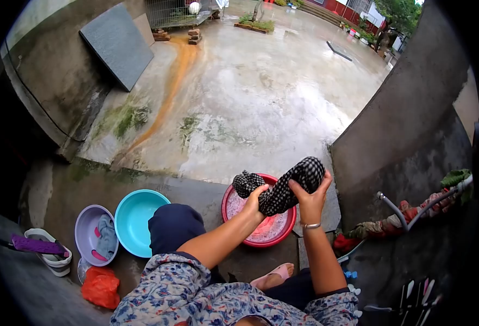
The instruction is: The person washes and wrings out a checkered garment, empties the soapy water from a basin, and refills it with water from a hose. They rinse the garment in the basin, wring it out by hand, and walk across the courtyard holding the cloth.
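Observation:
A black-and-white checked cloth (283, 193) is stretched between my two hands above a red basin (292, 225) of foamy water. My left hand (256, 200) is closed around its middle, and one bunched end pokes out on the far left side. Higher up on the right, my right hand (311, 198) grips the wider, rounded end with thumb and fingers. A bracelet circles my right wrist. Something pinkish-red shows under the suds in the basin; its kind cannot be made out.
On the left stand a turquoise basin (125, 239) and a purple basin (82, 242) holding grey-blue cloth (107, 237). Beside them are a red plastic bag (100, 287) and a white bucket (60, 268). A pipe (435, 204) runs along the right wall. Wet concrete lies ahead.

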Motion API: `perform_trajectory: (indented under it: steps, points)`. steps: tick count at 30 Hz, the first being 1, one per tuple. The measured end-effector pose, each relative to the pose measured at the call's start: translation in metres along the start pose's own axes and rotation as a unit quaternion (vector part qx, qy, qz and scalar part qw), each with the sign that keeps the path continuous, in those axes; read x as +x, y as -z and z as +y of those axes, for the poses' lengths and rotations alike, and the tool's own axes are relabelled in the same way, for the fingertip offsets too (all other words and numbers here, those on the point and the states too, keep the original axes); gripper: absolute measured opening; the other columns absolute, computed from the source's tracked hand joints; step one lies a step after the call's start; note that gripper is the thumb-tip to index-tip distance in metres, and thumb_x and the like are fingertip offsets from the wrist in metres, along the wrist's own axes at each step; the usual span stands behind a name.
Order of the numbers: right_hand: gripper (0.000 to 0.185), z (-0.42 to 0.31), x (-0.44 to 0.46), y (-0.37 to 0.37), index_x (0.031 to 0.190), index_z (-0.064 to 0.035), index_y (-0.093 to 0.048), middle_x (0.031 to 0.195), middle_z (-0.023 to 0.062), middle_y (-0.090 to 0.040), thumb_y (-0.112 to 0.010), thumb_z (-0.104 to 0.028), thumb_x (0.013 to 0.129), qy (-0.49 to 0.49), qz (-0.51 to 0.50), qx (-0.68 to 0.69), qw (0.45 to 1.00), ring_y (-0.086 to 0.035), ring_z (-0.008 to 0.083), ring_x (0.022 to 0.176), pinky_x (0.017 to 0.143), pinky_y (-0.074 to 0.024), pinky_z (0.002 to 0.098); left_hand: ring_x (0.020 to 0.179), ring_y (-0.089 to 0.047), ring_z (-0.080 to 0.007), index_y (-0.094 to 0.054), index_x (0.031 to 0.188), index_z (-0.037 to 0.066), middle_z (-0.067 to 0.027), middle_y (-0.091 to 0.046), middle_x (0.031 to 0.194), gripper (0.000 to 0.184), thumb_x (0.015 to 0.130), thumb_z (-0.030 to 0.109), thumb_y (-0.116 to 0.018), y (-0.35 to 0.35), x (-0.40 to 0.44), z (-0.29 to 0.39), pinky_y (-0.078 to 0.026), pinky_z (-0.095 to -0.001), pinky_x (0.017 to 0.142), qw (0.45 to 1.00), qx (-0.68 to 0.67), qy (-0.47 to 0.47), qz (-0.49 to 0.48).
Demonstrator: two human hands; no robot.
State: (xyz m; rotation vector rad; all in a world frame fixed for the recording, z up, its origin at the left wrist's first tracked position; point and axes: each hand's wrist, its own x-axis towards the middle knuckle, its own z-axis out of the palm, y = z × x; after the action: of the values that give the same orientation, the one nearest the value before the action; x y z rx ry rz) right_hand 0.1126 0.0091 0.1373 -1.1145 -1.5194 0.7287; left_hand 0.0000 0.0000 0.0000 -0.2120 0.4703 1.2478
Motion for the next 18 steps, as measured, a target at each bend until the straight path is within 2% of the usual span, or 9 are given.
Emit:
perform_trajectory:
  steps: [2, 3, 5, 7, 9, 10, 13, 14, 18]
  points:
    - [0.08, 0.013, 0.016, 0.012, 0.128, -0.001, -0.033, 0.114, 0.015, -0.053, -0.081, -0.014, 0.064, -0.084, -0.052, 0.009, 0.995, -0.055, 0.0232, 0.102, 0.088, -0.0455, 0.034, 0.084, -0.066, -0.0286, -0.056, 0.104, -0.003, -0.0173, -0.066, 0.097, 0.035, 0.085, 0.026, -0.055, 0.003, 0.002, -0.006, -0.055, -0.0424, 0.077, 0.999, 0.019, 0.032, 0.028]
    - [0.082, 0.013, 0.013, -0.019, 0.131, -0.0015, -0.031, 0.116, 0.0134, -0.052, -0.078, -0.011, 0.065, -0.143, -0.076, 0.135, 0.978, -0.055, 0.0218, 0.103, 0.086, -0.0468, 0.0333, 0.084, -0.066, -0.0292, -0.056, 0.107, -0.003, -0.0172, -0.066, 0.098, 0.035, 0.086, 0.025, -0.053, 0.011, -0.015, 0.033, -0.055, -0.0428, 0.079, 0.996, 0.064, 0.04, 0.051]
    - [0.08, 0.007, 0.02, -0.001, 0.137, -0.0043, -0.027, 0.123, 0.01, -0.048, -0.069, -0.002, 0.069, -0.215, -0.185, 0.258, 0.924, -0.05, 0.0199, 0.11, 0.095, -0.0409, 0.0327, 0.085, -0.066, -0.0293, -0.057, 0.107, -0.003, -0.0166, -0.066, 0.1, 0.036, 0.087, 0.026, -0.052, 0.019, -0.007, 0.011, -0.055, -0.0431, 0.08, 0.997, 0.032, 0.069, 0.009]
    - [0.082, 0.012, 0.032, 0.02, 0.144, -0.0053, -0.02, 0.129, 0.0106, -0.046, -0.059, -0.003, 0.072, -0.257, -0.295, 0.377, 0.84, -0.047, 0.0215, 0.119, 0.101, -0.037, 0.0335, 0.087, -0.067, -0.0265, -0.056, 0.113, -0.004, -0.0178, -0.066, 0.098, 0.031, 0.092, 0.017, -0.048, 0.017, -0.001, -0.007, -0.058, -0.0368, 0.071, 0.995, -0.038, 0.091, -0.001]
    - [0.092, 0.009, 0.04, 0.031, 0.146, -0.006, -0.017, 0.134, 0.0112, -0.043, -0.066, -0.004, 0.069, -0.254, -0.385, 0.316, 0.829, -0.043, 0.021, 0.123, 0.103, -0.0351, 0.0336, 0.083, -0.067, -0.0218, -0.057, 0.112, -0.002, -0.0138, -0.066, 0.093, 0.028, 0.094, 0.019, -0.048, 0.01, -0.005, -0.01, -0.057, -0.0282, 0.068, 0.976, 0.023, 0.118, -0.18]
    - [0.092, 0.002, 0.04, 0.033, 0.146, -0.006, -0.017, 0.134, 0.0112, -0.043, -0.066, -0.004, 0.069, -0.254, -0.385, 0.315, 0.829, -0.043, 0.021, 0.123, 0.103, -0.0351, 0.0336, 0.079, -0.066, -0.0176, -0.058, 0.108, 0.001, -0.0093, -0.064, 0.093, 0.026, 0.095, 0.022, -0.05, 0.001, -0.011, -0.013, -0.056, -0.0209, 0.065, 0.982, 0.057, 0.13, -0.127]
    - [0.098, -0.016, 0.031, 0.027, 0.146, -0.0088, -0.021, 0.139, 0.0127, -0.036, -0.074, -0.009, 0.064, -0.165, -0.475, 0.26, 0.824, -0.04, 0.0224, 0.124, 0.106, -0.0302, 0.0328, 0.084, -0.065, -0.0172, -0.058, 0.108, 0.002, -0.0092, -0.062, 0.1, 0.023, 0.096, 0.019, -0.047, -0.009, -0.015, -0.025, -0.055, -0.0188, 0.07, 0.952, 0.228, 0.017, -0.203]
    - [0.1, -0.017, 0.03, 0.026, 0.146, -0.0098, -0.024, 0.138, 0.0123, -0.038, -0.077, -0.012, 0.062, -0.14, -0.503, 0.221, 0.824, -0.04, 0.0226, 0.125, 0.106, -0.0293, 0.0335, 0.062, -0.061, -0.0141, -0.06, 0.086, 0.007, -0.0047, -0.063, 0.077, 0.013, 0.093, 0.015, -0.051, -0.01, -0.021, -0.025, -0.053, -0.0247, 0.054, 0.969, 0.197, 0.065, -0.132]
    - [0.078, -0.044, 0.026, 0.013, 0.126, -0.0075, -0.048, 0.122, 0.0098, -0.051, -0.085, -0.02, 0.059, 0.103, -0.559, 0.038, 0.822, -0.046, 0.0228, 0.116, 0.101, -0.034, 0.0348, 0.062, -0.061, -0.0153, -0.06, 0.085, 0.007, -0.0055, -0.063, 0.076, 0.013, 0.091, 0.016, -0.053, -0.007, -0.024, -0.024, -0.053, -0.0265, 0.055, 0.981, 0.15, 0.09, -0.082]
